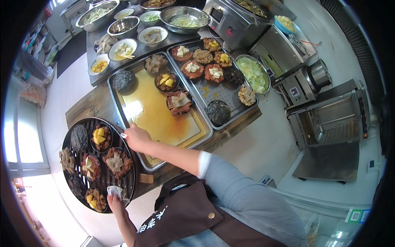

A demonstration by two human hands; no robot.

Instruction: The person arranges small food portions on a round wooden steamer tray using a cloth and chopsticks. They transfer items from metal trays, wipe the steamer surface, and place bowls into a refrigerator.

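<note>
My left hand (115, 203) holds a crumpled white cloth (115, 192) at the lower edge of a round dark ribbed tray (133, 185). On that tray lie several black-edged food portions, among them one with yellow chunks (99, 136) and one with greyish translucent pieces (115, 162). My right hand (135, 138) is at the near left edge of an oily rectangular metal tray (154, 114), with a small white thing (123, 135) at its fingertips; its grip is unclear. Further up this tray are a dark round sheet (123, 80) and a meat portion (179, 102).
A second metal tray (200, 91) with several topped portions adjoins on the right. Behind stand steel bowls (185, 30) and small white bowls (153, 43) on a steel table. A bowl of chopped cabbage (251, 72) sits beyond the wooden table (86, 105). Steel appliances (277, 51) stand at right.
</note>
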